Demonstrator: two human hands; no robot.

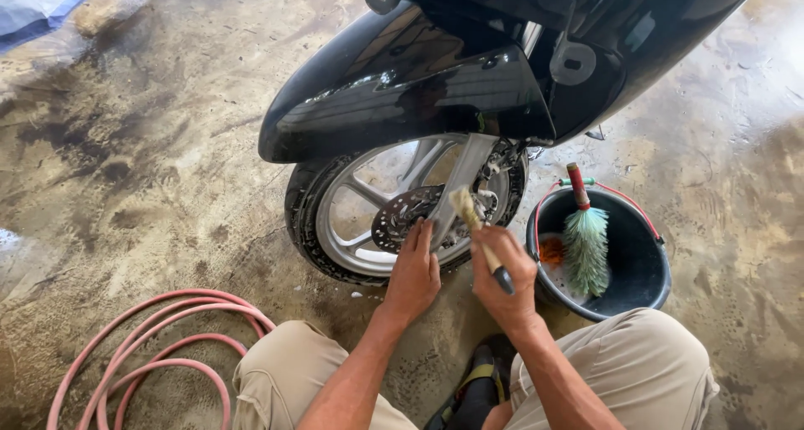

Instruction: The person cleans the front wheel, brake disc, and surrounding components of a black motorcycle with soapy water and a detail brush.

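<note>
I am crouched in front of a black scooter's front wheel [352,229], which has silver spokes and a brake disc [400,221]. My right hand [502,279] grips a small paintbrush [471,221] whose pale bristles point up at the silver fork leg [459,183] near the hub. My left hand [413,275] rests with its fingers against the wheel rim and the lower fork leg, holding nothing. A glossy black fender [394,95] covers the top of the wheel.
A black bucket [645,279] with a red handle stands right of the wheel, holding a green bristle brush [585,242] and something orange. A pink hose [151,355] lies coiled at the lower left. The concrete floor [151,170] is wet and stained.
</note>
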